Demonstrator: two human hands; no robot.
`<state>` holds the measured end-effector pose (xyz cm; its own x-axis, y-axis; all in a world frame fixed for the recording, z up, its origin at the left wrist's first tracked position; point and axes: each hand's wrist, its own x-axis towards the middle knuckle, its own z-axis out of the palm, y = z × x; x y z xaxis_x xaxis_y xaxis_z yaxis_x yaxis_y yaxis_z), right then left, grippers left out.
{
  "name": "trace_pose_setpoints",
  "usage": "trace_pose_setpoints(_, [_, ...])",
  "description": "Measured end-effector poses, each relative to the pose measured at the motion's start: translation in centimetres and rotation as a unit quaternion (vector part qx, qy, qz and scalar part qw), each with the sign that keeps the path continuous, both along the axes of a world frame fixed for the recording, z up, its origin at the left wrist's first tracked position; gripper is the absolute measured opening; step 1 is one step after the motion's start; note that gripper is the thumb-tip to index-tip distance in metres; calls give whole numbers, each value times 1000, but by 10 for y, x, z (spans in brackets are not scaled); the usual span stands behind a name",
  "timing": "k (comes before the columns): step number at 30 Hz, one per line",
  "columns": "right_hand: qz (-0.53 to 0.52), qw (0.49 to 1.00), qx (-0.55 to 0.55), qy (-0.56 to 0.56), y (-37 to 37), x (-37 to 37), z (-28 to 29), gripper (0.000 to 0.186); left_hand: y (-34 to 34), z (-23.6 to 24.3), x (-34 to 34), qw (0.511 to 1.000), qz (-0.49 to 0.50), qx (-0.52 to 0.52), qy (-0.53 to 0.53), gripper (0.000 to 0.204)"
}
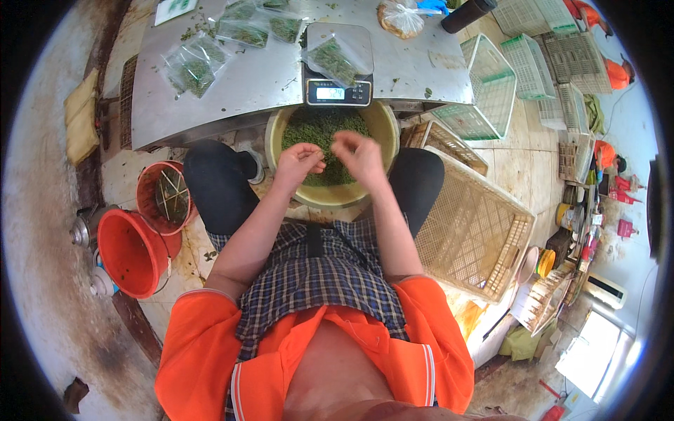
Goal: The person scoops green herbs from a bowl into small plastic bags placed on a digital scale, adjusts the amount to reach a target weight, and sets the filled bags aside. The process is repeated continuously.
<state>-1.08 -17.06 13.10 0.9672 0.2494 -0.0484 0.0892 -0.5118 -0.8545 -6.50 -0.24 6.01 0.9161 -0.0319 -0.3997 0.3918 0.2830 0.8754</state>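
Lying on the scale (340,93), the leaf bag (333,62) stretches far-left to near-right.

Herbs (319,128) lie in a tub (337,197). From it, the surface (246,85) stands at twelve o'clock, bearing a scale (365,92) under a bag (334,62); crates (469,235) sit at two and four, buckets (128,245) at eight.

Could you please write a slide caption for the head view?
Left hand and right hand poised over a yellow tub of green leaves, beside a metal table bearing a digital scale.
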Motion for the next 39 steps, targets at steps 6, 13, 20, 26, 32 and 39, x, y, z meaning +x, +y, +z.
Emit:
trace_pose_setpoints(6, [-129, 983, -84, -104, -30, -4, -15, 21, -1, 39, -4, 913, -103, 349, -185, 50])
trace_pose_setpoints(13, [-119, 910, -139, -372, 1, 64, 11, 16, 22, 62, 9, 887, 54, 407, -210, 49])
trace_pose_setpoints(20, [56, 872, -206, -441, 31, 115, 82, 10, 21, 90, 60, 818, 130, 494, -264, 65])
trace_pose_setpoints(26, [231, 889, -301, -255, 34, 67, 122, 9, 15, 72, 73, 959, 2, 204, -196, 56])
trace_pose_setpoints(32, [207, 945, -218, -131, -8, 39, 114, 10, -14, 86, 34, 930, -208, 253, -164, 38])
trace_pose_setpoints(39, [252, 914, -315, -41, -12, 14, 128, 21, -22, 69, 20, 972, -201, 109, -52, 36])
